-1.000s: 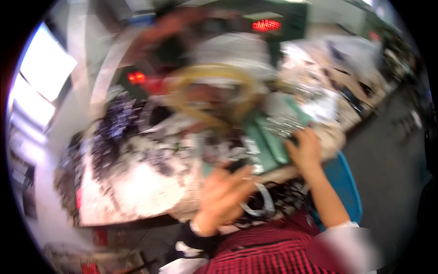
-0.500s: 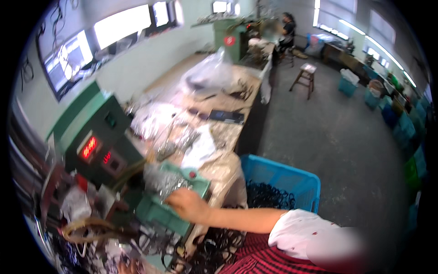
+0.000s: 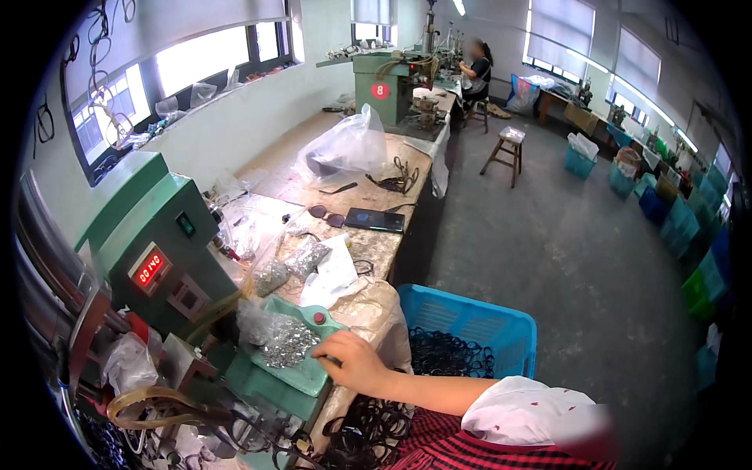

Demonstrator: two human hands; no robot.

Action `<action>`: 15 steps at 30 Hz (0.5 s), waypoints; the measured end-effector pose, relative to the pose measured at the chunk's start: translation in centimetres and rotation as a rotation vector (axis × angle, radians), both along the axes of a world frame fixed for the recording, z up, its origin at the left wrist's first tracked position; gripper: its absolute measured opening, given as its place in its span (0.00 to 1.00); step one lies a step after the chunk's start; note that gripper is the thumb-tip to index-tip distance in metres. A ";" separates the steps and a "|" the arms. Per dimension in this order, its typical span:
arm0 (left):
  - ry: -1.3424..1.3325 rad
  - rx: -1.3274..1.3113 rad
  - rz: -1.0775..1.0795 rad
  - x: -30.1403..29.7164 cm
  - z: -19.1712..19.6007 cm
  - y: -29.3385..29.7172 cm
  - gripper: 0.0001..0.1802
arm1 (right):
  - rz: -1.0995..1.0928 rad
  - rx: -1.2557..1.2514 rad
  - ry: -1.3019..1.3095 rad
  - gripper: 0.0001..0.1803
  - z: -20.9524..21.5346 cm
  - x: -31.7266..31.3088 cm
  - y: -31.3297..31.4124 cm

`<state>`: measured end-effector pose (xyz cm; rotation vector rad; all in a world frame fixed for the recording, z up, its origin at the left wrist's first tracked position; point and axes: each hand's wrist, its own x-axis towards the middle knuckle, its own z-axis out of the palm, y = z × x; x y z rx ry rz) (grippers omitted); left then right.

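Note:
My right hand (image 3: 354,365) is just off the right edge of a green machine tray (image 3: 307,381), with its fingers curled. A short, thin dark piece (image 3: 332,360) shows between the fingers; its kind I cannot make out. Beside the fingertips, a heap of small silvery metal parts (image 3: 287,345) spills from a clear plastic bag (image 3: 257,323) on the tray. Dark looped eyeglass frames (image 3: 368,427) lie below my forearm. My left hand does not show.
A green machine (image 3: 168,235) with a red lit display stands at left. On the bench lie a phone (image 3: 374,220), sunglasses (image 3: 327,215), white paper (image 3: 330,274) and a plastic bag (image 3: 345,145). A blue crate (image 3: 517,329) holds dark frames. Farther off are a stool (image 3: 505,153) and a seated person (image 3: 476,74).
My right hand has moved from the silvery parts to the tray's right edge. My left hand, partly visible at the lower edge before, has left the view. The view has shifted slightly.

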<state>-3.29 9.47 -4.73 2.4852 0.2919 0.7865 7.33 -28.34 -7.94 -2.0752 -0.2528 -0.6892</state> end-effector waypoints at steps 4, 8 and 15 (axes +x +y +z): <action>-0.098 -0.372 0.022 0.3 -0.7 -0.7 0.17 | 0.169 0.077 -0.103 0.07 4.9 0.1 4.0; -0.171 -0.644 0.035 0.5 -1.0 -1.2 0.17 | 0.310 0.160 -0.177 0.09 7.3 2.5 8.3; -0.420 -0.545 -0.298 1.4 2.5 -2.3 0.15 | 0.464 0.448 -0.077 0.19 6.8 1.4 11.6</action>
